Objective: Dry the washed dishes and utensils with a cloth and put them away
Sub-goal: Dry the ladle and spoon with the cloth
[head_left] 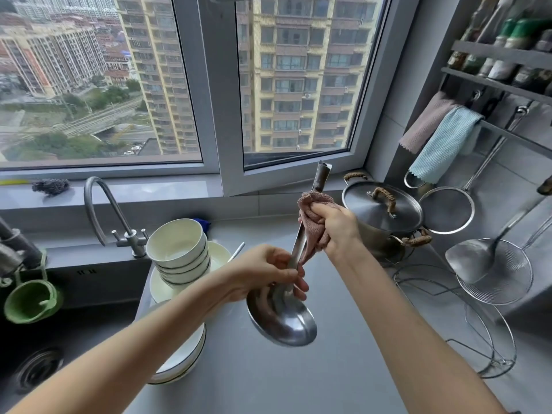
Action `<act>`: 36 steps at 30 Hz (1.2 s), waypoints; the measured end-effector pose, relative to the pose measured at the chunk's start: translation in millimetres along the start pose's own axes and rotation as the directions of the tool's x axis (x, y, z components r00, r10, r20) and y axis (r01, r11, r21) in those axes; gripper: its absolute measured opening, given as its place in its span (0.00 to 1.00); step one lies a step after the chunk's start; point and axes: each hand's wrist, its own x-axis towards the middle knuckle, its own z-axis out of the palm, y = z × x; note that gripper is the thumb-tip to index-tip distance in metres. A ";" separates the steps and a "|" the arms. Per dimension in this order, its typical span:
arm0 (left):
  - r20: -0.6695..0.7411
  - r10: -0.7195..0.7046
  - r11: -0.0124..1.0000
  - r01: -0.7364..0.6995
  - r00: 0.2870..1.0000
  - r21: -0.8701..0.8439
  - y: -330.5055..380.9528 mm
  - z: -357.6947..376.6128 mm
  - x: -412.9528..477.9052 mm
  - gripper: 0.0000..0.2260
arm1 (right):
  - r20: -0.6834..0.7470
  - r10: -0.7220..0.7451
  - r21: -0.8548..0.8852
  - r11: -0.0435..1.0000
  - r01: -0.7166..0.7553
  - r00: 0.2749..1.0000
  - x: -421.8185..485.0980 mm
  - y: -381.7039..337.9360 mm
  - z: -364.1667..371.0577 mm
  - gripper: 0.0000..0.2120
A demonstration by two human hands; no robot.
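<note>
Ladle (286, 312) neck pinched in left fingers (294, 274), right fingers (324, 212) clamping cloth (313, 225) around handle

Window (98, 82) spans 10 to 1 o'clock: two grey-framed panes, the right pane (301, 76) hinged open inward. Outside, tall apartment blocks and roads far below; daylight is flat and overcast. Grey sill (134, 189) runs beneath the glass. Grey bench (268, 377) fills centre to 6 o'clock, matte and evenly lit. Dark sink (74, 324) at 8 o'clock, with a curved grey tap (101, 204) at its back edge. Grey tiled wall (507, 174) at 3 o'clock carries a dark rack (501, 55) at 2 o'clock.
</note>
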 end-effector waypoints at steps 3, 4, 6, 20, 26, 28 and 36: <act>-0.120 -0.077 0.951 0.109 0.990 0.291 4.8 -13.7 -3.7 0.10 | 0.039 -0.114 -0.103 0.988 0.117 0.993 -6.6 1.8 -4.9 0.11; -0.218 -0.054 0.958 0.113 0.974 0.265 8.5 -20.8 -1.3 0.13 | 0.088 -0.135 -0.137 0.980 0.146 0.987 -12.2 3.4 -8.2 0.12; -0.415 0.071 0.976 0.023 0.907 0.215 21.2 -34.4 5.9 0.17 | 0.228 -0.143 -0.209 0.959 0.192 0.963 -26.9 9.7 -14.1 0.16; -0.408 0.291 0.950 -0.311 0.865 0.018 46.0 -30.6 23.3 0.06 | 0.185 -0.261 -0.375 0.872 0.314 0.947 -44.5 -10.0 -71.0 0.10; -0.063 0.426 0.838 -0.367 0.903 0.403 42.1 11.3 36.9 0.05 | 0.477 -0.267 -0.521 0.681 0.514 0.837 -26.2 -41.7 1.4 0.07; -0.178 0.435 0.853 -0.341 0.883 0.394 42.8 12.3 38.1 0.06 | 0.347 -0.323 -0.534 0.704 0.469 0.880 -10.9 -42.8 1.5 0.05; -0.560 0.325 0.856 -0.489 0.762 -0.167 77.5 -29.8 36.0 0.06 | 0.437 -0.077 -0.631 0.684 0.367 0.896 -27.8 7.6 -51.2 0.11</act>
